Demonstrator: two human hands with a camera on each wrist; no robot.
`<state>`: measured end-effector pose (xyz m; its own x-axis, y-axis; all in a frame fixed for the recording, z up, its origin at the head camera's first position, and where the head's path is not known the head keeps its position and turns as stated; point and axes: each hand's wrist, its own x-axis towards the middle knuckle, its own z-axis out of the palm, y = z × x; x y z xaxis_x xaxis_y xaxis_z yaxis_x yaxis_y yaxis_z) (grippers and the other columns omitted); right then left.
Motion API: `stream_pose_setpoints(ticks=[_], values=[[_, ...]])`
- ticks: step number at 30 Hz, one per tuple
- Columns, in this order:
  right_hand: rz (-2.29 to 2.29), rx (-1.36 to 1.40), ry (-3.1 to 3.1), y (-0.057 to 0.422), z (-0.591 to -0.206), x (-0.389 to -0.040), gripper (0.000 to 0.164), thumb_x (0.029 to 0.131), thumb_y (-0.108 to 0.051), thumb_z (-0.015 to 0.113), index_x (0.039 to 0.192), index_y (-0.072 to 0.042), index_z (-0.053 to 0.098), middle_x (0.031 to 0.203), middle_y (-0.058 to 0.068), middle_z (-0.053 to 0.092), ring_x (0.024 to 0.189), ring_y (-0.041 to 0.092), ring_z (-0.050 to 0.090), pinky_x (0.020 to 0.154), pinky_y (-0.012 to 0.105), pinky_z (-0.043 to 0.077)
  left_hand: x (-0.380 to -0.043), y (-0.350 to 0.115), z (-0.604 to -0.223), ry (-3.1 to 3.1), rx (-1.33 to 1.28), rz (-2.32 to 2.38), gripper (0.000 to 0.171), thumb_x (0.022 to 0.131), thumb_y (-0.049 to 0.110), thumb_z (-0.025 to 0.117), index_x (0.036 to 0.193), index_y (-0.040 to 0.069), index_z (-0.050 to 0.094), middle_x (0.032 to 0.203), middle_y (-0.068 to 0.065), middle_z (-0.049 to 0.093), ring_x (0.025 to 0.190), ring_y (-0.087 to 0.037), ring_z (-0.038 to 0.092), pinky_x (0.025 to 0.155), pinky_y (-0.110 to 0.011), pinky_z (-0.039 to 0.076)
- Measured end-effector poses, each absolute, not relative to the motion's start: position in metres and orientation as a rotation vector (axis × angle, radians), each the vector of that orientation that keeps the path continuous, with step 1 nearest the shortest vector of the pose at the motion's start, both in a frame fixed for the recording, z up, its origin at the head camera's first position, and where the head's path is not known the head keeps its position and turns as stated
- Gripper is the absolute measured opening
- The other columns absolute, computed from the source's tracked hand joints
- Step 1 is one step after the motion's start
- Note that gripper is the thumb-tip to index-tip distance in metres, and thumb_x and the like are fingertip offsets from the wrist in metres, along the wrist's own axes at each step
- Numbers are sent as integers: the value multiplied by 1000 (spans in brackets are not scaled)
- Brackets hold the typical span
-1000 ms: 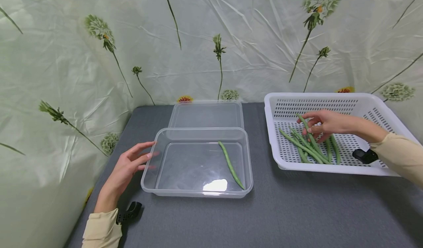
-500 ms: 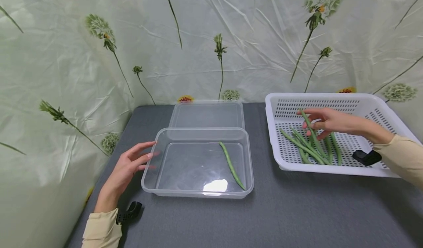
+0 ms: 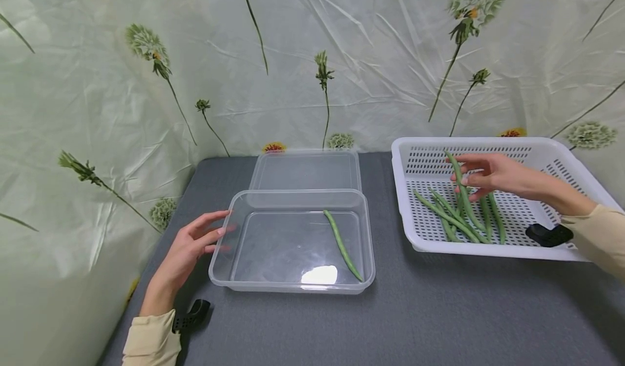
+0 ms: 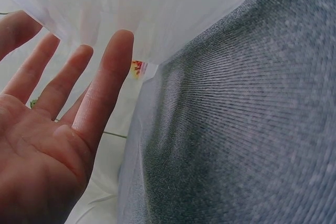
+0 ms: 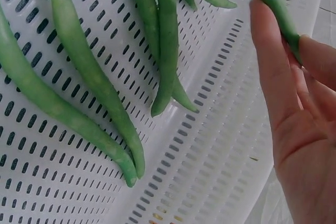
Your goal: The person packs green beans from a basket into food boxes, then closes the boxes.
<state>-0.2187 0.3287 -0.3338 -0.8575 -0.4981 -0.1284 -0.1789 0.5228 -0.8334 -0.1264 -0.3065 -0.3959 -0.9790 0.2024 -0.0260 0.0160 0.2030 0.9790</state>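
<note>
My right hand [image 3: 498, 176] pinches one green bean [image 3: 457, 169] between thumb and fingers above a white perforated basket [image 3: 412, 241]. Several more green beans [image 5: 100, 77] lie in the basket under and beside that hand, some crossing each other. At the left, my left hand [image 3: 187, 249] rests its extended fingers against the side of a clear plastic container [image 3: 293, 287]. In the left wrist view those fingers [image 4: 107, 77] are straight, and the container's wall hides some fingertips. A single green bean [image 3: 340, 246] lies slanted in the right part of the container.
Behind the container lies a clear flat lid [image 3: 307, 169]. Everything stands on a grey cloth-covered table [image 3: 371, 328]. A flower-printed sheet [image 3: 273, 100] hangs close behind and along the left side. The basket's rim rises around the beans.
My right hand has risen slightly and shifted to the right with the pinched bean, which now stands higher above the others. The left hand keeps its place at the container.
</note>
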Motion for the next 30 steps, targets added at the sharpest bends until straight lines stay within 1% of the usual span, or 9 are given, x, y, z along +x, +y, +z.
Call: stream_pose_setpoints(ticks=[4, 8, 12, 15, 20, 24, 30], values=[[-1240, -532, 2498, 327, -331, -217, 58, 98, -1, 60, 147, 11, 31, 117, 25, 57, 87, 13, 67, 69, 43, 60, -126, -307, -396, 2315, 219, 1892, 43, 101, 16, 58, 142, 5, 49, 143, -4, 51, 117, -14, 61, 82, -41, 58], [-1208, -502, 2569, 325, -326, -216, 53, 98, -5, 61, 143, 12, 38, 112, 23, 60, 84, 12, 67, 68, 40, 60, -126, -307, -397, 2312, 217, 1894, 43, 101, 16, 59, 141, 5, 50, 143, -5, 51, 116, -14, 61, 82, -41, 58], [-1194, -464, 2594, 322, -321, -214, 51, 98, -10, 63, 139, 11, 42, 112, 23, 61, 81, 15, 68, 68, 40, 60, -127, -307, -397, 2317, 213, 1888, 44, 101, 18, 59, 141, 5, 50, 143, -5, 51, 116, -14, 62, 82, -41, 58], [-1200, -471, 2618, 318, -317, -213, 47, 98, -11, 63, 136, 9, 46, 112, 24, 61, 79, 17, 67, 67, 41, 60, -127, -307, -396, 2319, 214, 1887, 44, 100, 17, 60, 141, 5, 50, 142, -4, 51, 115, -14, 62, 81, -41, 58], [-1224, -466, 2664, 310, -312, -211, 44, 97, -12, 65, 135, 4, 51, 116, 24, 62, 83, 17, 68, 65, 43, 60, -128, -308, -395, 2316, 224, 1898, 43, 100, 16, 59, 141, 4, 50, 142, -6, 51, 115, -15, 62, 81, -41, 58], [-1247, -490, 2679, 306, -309, -209, 41, 96, -9, 66, 133, 3, 54, 115, 23, 64, 84, 17, 69, 64, 43, 60, -128, -308, -395, 2319, 230, 1890, 43, 101, 16, 59, 141, 4, 50, 143, -7, 50, 115, -15, 62, 81, -41, 58], [-1280, -521, 2643, 302, -304, -208, 38, 97, -5, 62, 134, 3, 53, 112, 17, 68, 81, 27, 71, 64, 40, 60, -127, -308, -397, 2323, 230, 1885, 43, 101, 17, 59, 141, 5, 50, 143, -5, 50, 116, -14, 62, 82, -41, 58]])
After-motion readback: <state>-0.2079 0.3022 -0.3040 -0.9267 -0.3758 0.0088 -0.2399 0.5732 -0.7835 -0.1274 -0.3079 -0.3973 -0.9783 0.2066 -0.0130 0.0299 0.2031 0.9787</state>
